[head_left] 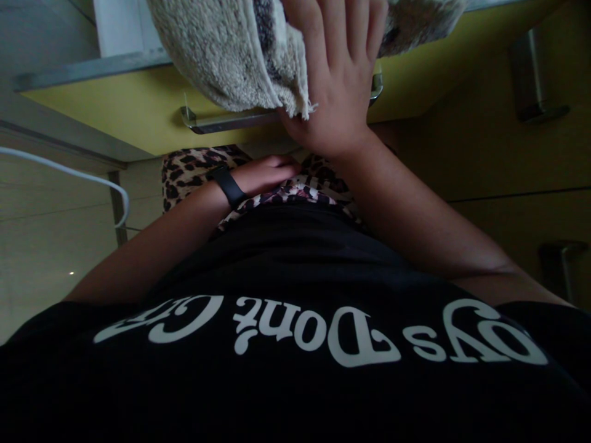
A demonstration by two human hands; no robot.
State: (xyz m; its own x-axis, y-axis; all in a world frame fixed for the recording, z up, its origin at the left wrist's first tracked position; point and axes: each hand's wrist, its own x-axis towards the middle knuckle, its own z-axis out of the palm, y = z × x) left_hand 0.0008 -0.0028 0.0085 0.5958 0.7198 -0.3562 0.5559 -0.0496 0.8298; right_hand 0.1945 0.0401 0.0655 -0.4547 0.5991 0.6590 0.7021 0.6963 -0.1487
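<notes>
My right hand [335, 80] is on a beige towel [217, 55] with dark patches and a frayed edge. Its knuckles face up, the fingers close round the cloth, and the fingertips run past the top of the picture. The towel hangs over the front of a yellow drawer [124, 107], partly covering its metal handle [231, 122]. Low in my lap rests my left hand [272, 172], a black band [228, 187] on its wrist. That hand lies loosely on leopard-print cloth [184, 178] with nothing visible in it; its fingertips are partly hidden.
A grey edge [92, 66] runs along the drawer top, with a white object [120, 27] behind it. More yellow fronts with metal handles [535, 80] stand at the right. A white cable [69, 170] curves over the tiled floor [41, 246] at the left.
</notes>
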